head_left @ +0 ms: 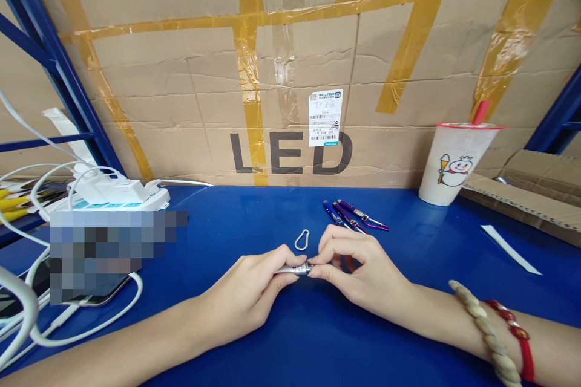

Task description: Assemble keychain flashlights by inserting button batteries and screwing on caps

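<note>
While the left hand pinches a slim silver tube between thumb and forefinger, the right hand has its fingertips closed in on the tube's other end. Both hands meet low over the middle of the bench. The step seems to be close fingertip work at that end; what exactly the right fingers grip, they hide. From here the next move would call for a firm hold on the left and a careful, small action by the right, since the part looks slick and tiny.

Just beyond the hands lies a loose metal clip, touching neither. Further back, a blue pen and purple pens lie in a loose bunch.

The bench is blue and smooth. To the right stand a drink cup with a red straw and, nearer, a white strip. On the left, a power strip with plugged-in chargers sits near a phone among white cables, partly lost behind a blurred patch. A big taped cardboard box marked LED walls off the back, with a blue metal frame at its left.
</note>
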`<state>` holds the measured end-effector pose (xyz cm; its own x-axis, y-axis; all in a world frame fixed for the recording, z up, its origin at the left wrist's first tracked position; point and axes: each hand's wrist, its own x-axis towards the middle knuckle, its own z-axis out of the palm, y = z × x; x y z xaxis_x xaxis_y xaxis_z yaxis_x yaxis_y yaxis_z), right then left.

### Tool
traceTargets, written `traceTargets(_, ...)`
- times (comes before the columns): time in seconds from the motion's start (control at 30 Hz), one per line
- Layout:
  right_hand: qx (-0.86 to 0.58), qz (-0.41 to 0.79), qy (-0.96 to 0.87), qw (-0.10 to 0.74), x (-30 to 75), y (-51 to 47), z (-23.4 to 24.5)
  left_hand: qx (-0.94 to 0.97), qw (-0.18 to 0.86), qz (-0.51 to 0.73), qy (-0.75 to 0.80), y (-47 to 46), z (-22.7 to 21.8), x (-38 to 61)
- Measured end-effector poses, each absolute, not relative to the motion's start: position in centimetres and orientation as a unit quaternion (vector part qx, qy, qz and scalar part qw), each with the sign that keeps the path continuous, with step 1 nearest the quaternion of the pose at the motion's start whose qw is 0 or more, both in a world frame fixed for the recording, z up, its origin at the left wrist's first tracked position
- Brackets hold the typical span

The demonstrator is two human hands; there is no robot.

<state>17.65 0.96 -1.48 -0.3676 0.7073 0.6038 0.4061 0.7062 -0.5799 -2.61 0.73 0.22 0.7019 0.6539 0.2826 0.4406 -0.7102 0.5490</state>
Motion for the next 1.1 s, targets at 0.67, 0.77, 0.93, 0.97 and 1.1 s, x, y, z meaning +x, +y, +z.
traceTargets(0.67, -0.397, 0.411, -0.715, 0.403, 17.7, 2.2, -1.4, 0.897, 0.179, 0.266, 0.305, 1.0, -0.1, -2.6)
traceTargets(0.77, -0.393, 0.414, -0.713, 0.407, 17.8, 2.4, -1.6, 0.895, 0.182, 0.257, 0.315, 1.0, 0.0, -2.6)
traceTargets(0.93, -0.388, 0.42, -0.712, 0.407, 17.8, 2.5, -1.6, 0.902, 0.172, 0.261, 0.298, 1.0, -0.1, -2.7)
traceTargets(0.97, -0.39, 0.421, -0.711, 0.406, 17.8, 2.5, -1.6, 0.903, 0.167, 0.262, 0.297, 1.1, -0.1, -2.7)
traceTargets(1.1, -0.399, 0.423, -0.707, 0.403, 17.8, 2.5, -1.6, 0.906, 0.152, 0.258, 0.297, 1.1, 0.0, -2.7)
